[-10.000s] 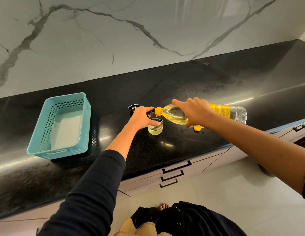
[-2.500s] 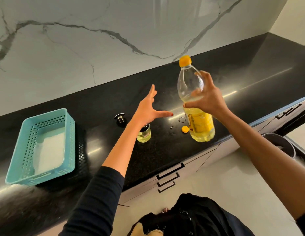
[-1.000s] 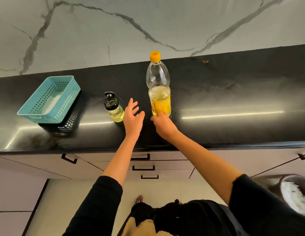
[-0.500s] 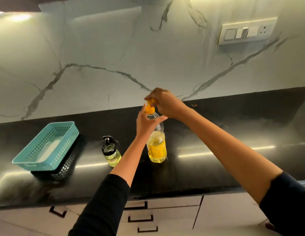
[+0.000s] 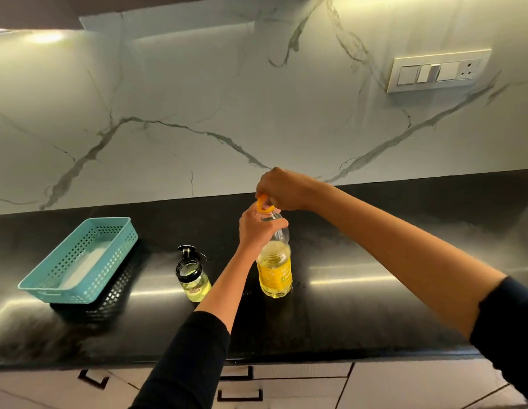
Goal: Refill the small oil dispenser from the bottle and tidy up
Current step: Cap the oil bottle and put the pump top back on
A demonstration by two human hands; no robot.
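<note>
oil bottle (image 5: 274, 270) stands upright on the black counter (image 5: 375, 305), mid-front, roughly half full of yellow oil. change since a second ago: both hands came up from the counter by its base. right hand (image 5: 282, 188) now pinches the orange cap (image 5: 262, 203) at the mouth, left hand (image 5: 257, 228) grips the neck just below. pouring looks finished, so this is recapping; can't tell if the cap is threaded yet. small dispenser (image 5: 193, 276) sits just left of the bottle, not touching, black lid on, pale oil in its lower part. teal basket (image 5: 109, 221) further left, only its pale floor showing; probably where things go next.
</note>
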